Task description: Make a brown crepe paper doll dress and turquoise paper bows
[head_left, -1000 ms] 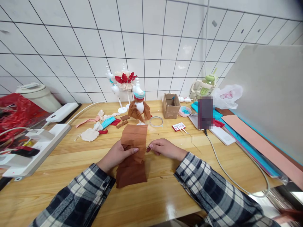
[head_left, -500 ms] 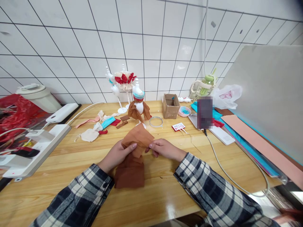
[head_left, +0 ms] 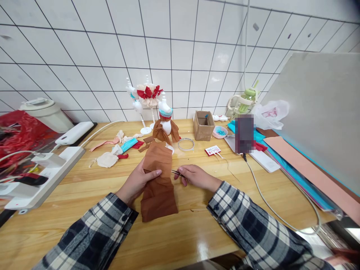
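My left hand [head_left: 138, 179] grips a long strip of brown crepe paper [head_left: 159, 198] by its left edge, thumb on top and fingers behind. The strip's upper part is a lighter brown and its lower part hangs towards the table's front. In my right hand [head_left: 194, 176] is a pair of small scissors [head_left: 176, 173], thin dark tips pointing left at the strip's right edge. Their handles are hidden in my fingers. Behind the strip stands a small white dress form [head_left: 166, 128], wrapped in brown, red and blue pieces.
Coloured scraps [head_left: 128, 146] lie at back left, near a power strip [head_left: 45, 183]. A metal ring [head_left: 186, 144], a cardboard box [head_left: 204, 129] and a small red-and-white packet [head_left: 213, 150] are beyond my right hand. A cable [head_left: 270, 210] loops at right beside coloured sheets [head_left: 298, 161].
The brown strip has straightened and turned upright in my left hand. My right fingers have left its edge, and the scissors' tips now show between hand and strip.
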Demonstrator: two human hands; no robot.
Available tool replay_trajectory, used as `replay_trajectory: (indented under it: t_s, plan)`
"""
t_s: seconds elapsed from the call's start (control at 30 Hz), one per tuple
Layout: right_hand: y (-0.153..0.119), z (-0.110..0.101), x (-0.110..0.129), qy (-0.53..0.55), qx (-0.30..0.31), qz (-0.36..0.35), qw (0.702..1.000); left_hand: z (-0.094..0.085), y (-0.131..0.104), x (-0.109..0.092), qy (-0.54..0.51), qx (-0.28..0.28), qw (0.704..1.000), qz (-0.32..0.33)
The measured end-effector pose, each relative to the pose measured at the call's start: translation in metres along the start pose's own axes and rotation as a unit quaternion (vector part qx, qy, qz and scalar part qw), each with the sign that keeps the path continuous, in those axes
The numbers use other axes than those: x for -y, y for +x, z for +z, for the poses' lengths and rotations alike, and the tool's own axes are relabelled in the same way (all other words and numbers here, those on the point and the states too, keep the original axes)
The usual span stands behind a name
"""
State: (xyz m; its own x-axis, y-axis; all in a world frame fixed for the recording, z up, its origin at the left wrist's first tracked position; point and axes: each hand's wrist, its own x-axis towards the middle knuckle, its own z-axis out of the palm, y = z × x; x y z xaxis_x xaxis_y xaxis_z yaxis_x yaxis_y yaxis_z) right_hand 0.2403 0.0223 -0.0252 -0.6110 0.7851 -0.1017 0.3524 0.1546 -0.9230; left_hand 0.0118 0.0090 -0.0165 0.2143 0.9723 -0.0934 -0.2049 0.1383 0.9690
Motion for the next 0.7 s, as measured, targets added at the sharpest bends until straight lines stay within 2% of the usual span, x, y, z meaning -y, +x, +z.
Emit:
replay_trajectory:
  t_s: [0.17, 0.33, 0.7]
  plan:
    - [0.000, -0.005, -0.003, -0.047, -0.042, -0.002, 0.998, 0.000, 0.000, 0.000, 0.043, -0.020, 0.999, 0.013]
    - [0.000, -0.005, -0.002, -0.046, -0.007, 0.006, 0.999, 0.004, -0.001, -0.004, 0.082, -0.020, 0.996, 0.005]
    - [0.000, -0.001, 0.007, -0.105, 0.003, 0.018, 0.994, 0.006, -0.001, -0.007, 0.141, 0.016, 0.989, 0.029]
